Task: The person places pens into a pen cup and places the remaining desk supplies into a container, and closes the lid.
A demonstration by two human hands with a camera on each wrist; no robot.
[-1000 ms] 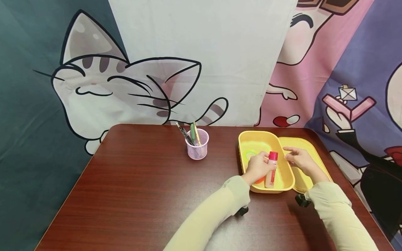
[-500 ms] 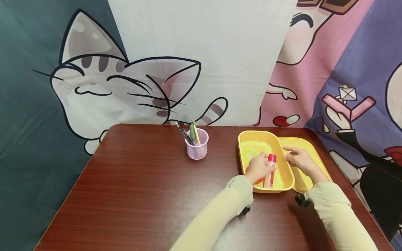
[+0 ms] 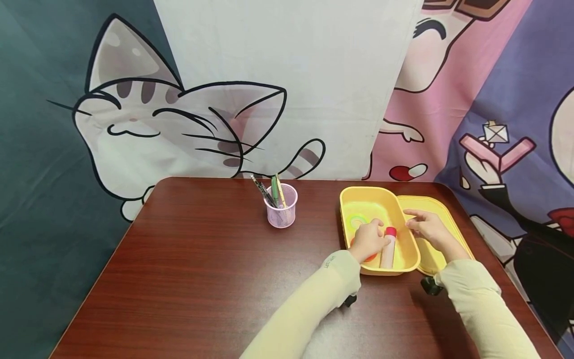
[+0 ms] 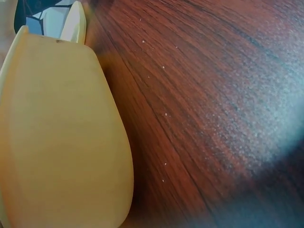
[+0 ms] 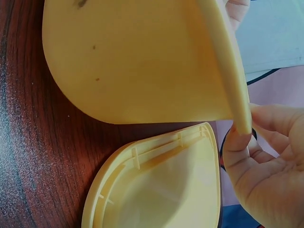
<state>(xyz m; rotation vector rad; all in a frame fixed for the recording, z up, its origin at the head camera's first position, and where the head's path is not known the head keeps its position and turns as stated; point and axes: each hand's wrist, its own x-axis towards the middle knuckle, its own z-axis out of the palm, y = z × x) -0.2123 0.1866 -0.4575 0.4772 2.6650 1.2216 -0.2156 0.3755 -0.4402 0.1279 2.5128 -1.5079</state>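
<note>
A glue stick (image 3: 388, 252) with a red cap lies lengthwise inside the yellow box (image 3: 407, 249). My left hand (image 3: 368, 241) reaches into the box just left of it, thumb tip right at the stick's side and fingers loosely bent. Under that hand an orange-red item (image 3: 371, 258) is mostly covered. A yellow-green ring-like shape (image 3: 357, 220) shows beyond the fingers. At the box's right rim, my right hand (image 3: 428, 230) pinches the edge. In the right wrist view, the thumb and a finger of the right hand (image 5: 270, 166) meet around the rim.
A yellow lid (image 3: 432, 212) lies to the right of the box, partly beneath its edge. Toward the back of the brown table (image 3: 202, 269), a pink mesh cup (image 3: 281, 217) holds several pens. A cartoon-printed cloth (image 3: 278, 50) hangs behind.
The glue stick has gone lower into the box and turned, its printing now out of sight. My left hand's fingers have come away to its left. The right hand has stayed put.
</note>
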